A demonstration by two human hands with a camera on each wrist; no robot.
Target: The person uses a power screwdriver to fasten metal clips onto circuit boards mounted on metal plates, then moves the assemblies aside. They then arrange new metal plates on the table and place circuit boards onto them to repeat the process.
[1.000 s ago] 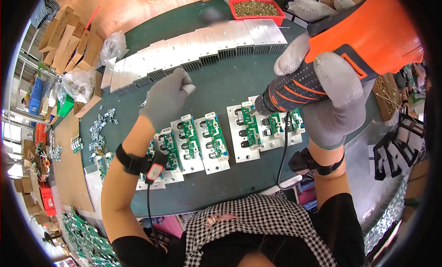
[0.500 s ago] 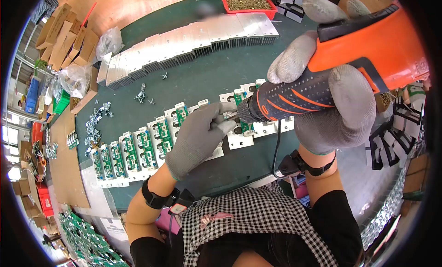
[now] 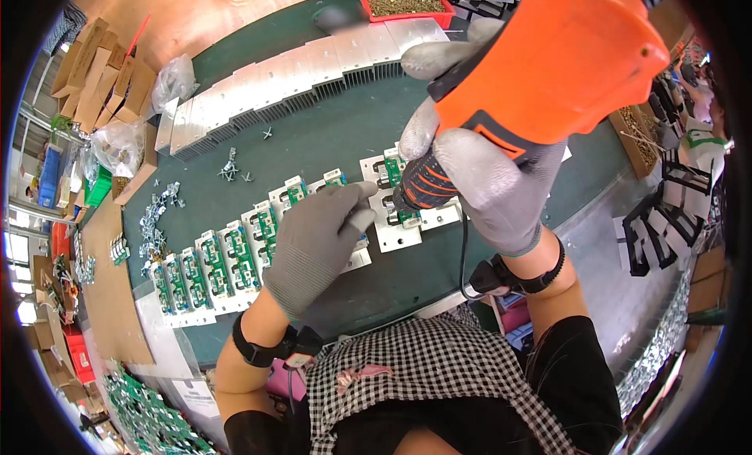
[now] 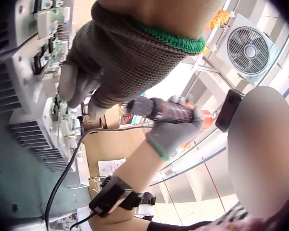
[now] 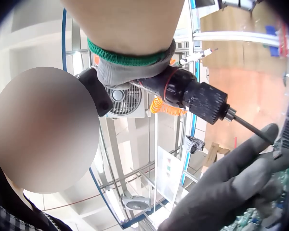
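At the left lie loose metal clips (image 3: 157, 224), and next to them a slanting row of boards (image 3: 240, 251), each on a metal plate. Bare heat sinks (image 3: 274, 83) line up behind.

The left hand (image 3: 313, 247) reaches past the row's right end, thumb and forefinger nearly closed at the driver's tip. They seem to pinch a small clip (image 5: 277, 149), though the fingertips half hide it.

Just right of that hand is the board in work (image 3: 389, 173), flat on its plate, with the driver (image 3: 548, 71) over it. The right hand (image 3: 501, 173) has its fingers wrapped firmly round the driver's body, and the bit (image 5: 253, 128) runs down to the pinched part.

I judge the step to be seating a clip and its screw on this board. The next move calls for keeping the clip square and the bit upright in the screw head, pressing down steadily while driving, with the left fingertips clear of the turning bit.
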